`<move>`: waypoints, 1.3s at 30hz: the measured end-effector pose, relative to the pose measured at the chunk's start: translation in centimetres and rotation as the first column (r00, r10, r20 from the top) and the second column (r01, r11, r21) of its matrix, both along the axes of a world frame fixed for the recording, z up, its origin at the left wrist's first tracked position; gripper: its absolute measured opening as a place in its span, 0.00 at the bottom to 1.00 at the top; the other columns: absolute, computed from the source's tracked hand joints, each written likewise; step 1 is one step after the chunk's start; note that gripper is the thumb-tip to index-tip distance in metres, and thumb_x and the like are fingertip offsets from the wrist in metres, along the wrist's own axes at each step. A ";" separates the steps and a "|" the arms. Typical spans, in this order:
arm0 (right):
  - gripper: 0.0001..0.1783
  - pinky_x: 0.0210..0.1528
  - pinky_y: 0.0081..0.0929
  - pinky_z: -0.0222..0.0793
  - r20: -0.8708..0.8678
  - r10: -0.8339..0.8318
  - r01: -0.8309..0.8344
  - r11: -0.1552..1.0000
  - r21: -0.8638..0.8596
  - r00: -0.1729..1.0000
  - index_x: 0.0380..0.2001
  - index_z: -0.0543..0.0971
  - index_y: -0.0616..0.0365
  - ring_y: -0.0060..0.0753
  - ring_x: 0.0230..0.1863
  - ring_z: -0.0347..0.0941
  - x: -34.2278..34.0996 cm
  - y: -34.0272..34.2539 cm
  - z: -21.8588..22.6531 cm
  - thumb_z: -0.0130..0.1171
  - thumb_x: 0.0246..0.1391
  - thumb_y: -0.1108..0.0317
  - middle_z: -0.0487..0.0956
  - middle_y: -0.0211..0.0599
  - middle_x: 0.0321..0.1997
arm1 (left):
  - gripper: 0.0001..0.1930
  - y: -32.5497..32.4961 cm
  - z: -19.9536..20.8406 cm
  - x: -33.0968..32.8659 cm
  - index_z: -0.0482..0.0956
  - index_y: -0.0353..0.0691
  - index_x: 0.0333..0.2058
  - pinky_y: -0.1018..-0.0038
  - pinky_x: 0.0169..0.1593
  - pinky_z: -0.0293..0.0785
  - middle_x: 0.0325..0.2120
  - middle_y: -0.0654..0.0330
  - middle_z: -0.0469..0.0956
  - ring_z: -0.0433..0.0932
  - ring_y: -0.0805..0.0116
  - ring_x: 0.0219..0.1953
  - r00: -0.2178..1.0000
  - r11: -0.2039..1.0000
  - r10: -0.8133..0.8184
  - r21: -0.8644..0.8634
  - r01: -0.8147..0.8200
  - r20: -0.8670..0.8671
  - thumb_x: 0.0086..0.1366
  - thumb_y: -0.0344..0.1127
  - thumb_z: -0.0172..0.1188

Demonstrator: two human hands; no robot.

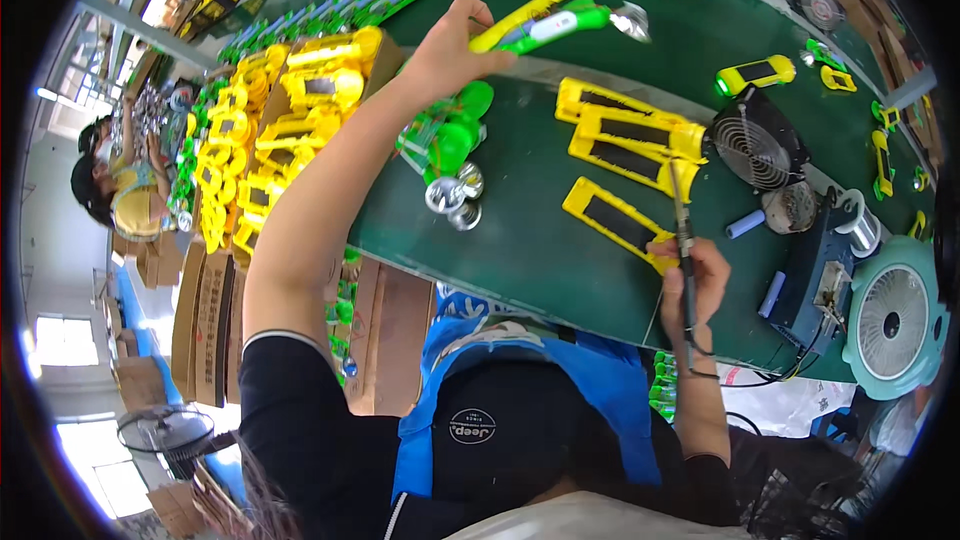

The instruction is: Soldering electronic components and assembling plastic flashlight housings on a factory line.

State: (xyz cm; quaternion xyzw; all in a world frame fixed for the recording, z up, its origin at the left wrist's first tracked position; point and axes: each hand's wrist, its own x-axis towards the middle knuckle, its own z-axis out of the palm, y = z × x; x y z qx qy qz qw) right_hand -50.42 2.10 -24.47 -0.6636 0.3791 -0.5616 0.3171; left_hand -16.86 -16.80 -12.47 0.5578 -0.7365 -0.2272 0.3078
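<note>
At the far middle of the bench, my left hand [455,52] is closed on an opened flashlight [550,28], with a yellow shell half, a green body and a silver reflector. My right hand [704,280] grips a soldering iron [683,230], its tip pointing away from me toward the stacked shells. Beside that hand lies a yellow shell half [612,220] with a dark panel; whether the fingers touch its near end I cannot tell. Further off are stacked yellow shells [635,145]. Below my left wrist sit several green flashlight bodies [450,140] with silver reflectors.
Left stand boxes heaped with yellow shells [310,105]. At right are a black fan [760,140], a blue soldering station [815,275], a solder spool [856,220] and a teal fan [893,320]. Yellow flashlights [755,74] lie along the far side. Another person [135,180] works at far left.
</note>
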 end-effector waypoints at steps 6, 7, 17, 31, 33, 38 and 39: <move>0.16 0.40 0.34 0.72 -0.277 -0.067 0.037 0.993 -0.111 0.958 0.44 0.67 0.56 0.41 0.36 0.76 0.2 -1.0 0.9 0.59 0.56 0.64 0.82 0.44 0.34 | 0.30 -11.8 -5.8 -3.9 0.65 0.41 0.41 0.64 0.45 0.74 0.33 0.53 0.79 0.80 0.53 0.41 0.934 0.983 0.151 0.050 -0.176 0.324 0.50 0.53 0.69; 0.16 0.40 0.35 0.72 -0.297 -0.046 0.018 0.995 -0.096 0.954 0.44 0.67 0.55 0.42 0.37 0.77 0.0 -0.9 1.1 0.59 0.57 0.64 0.82 0.45 0.35 | 0.30 -12.6 -6.0 -3.8 0.67 0.40 0.40 0.65 0.46 0.74 0.33 0.53 0.79 0.80 0.53 0.42 0.948 0.971 0.093 0.182 -0.154 0.304 0.51 0.58 0.67; 0.20 0.40 0.33 0.71 -0.404 -0.038 0.028 0.999 -0.030 0.914 0.48 0.63 0.54 0.38 0.37 0.75 0.2 -0.9 0.7 0.56 0.60 0.57 0.82 0.43 0.33 | 0.24 -20.8 -7.0 15.1 0.70 0.40 0.50 0.46 0.58 0.59 0.56 0.54 0.67 0.60 0.53 0.62 0.196 0.916 0.238 -0.153 -0.371 0.951 0.62 0.49 0.57; 0.15 0.39 0.33 0.73 -0.353 -0.069 0.049 0.997 -0.064 0.933 0.38 0.70 0.56 0.44 0.35 0.77 1.2 -1.4 0.7 0.61 0.55 0.60 0.82 0.41 0.34 | 0.26 -7.5 7.1 3.9 0.61 0.54 0.55 0.53 0.39 0.77 0.35 0.44 0.76 0.79 0.43 0.35 0.636 0.954 0.233 -0.300 -0.002 0.736 0.57 0.40 0.56; 0.12 0.41 0.32 0.73 -0.293 -0.013 -0.033 0.988 -0.150 0.956 0.38 0.72 0.54 0.45 0.38 0.78 1.8 -2.5 1.2 0.63 0.52 0.65 0.81 0.42 0.38 | 0.21 1.3 7.4 1.3 0.69 0.59 0.51 0.58 0.28 0.78 0.30 0.47 0.71 0.79 0.47 0.26 0.599 0.903 0.202 -0.385 0.193 0.775 0.57 0.38 0.55; 0.16 0.39 0.26 0.72 -0.315 -0.063 0.001 0.981 -0.194 0.947 0.43 0.69 0.54 0.31 0.35 0.78 3.2 -5.1 0.9 0.60 0.53 0.77 0.81 0.41 0.34 | 0.18 17.1 3.3 -1.2 0.70 0.56 0.50 0.60 0.34 0.75 0.36 0.45 0.68 0.77 0.47 0.32 0.843 0.916 -0.393 0.240 0.322 0.368 0.61 0.44 0.59; 0.16 0.43 0.24 0.71 -0.356 -0.083 -0.009 0.968 -0.251 0.931 0.44 0.68 0.57 0.30 0.37 0.78 3.0 -5.4 0.8 0.60 0.54 0.76 0.81 0.43 0.36 | 0.19 18.4 2.0 -1.7 0.70 0.55 0.50 0.61 0.35 0.74 0.36 0.45 0.68 0.77 0.47 0.33 0.874 0.881 -0.420 0.342 0.327 0.246 0.62 0.47 0.59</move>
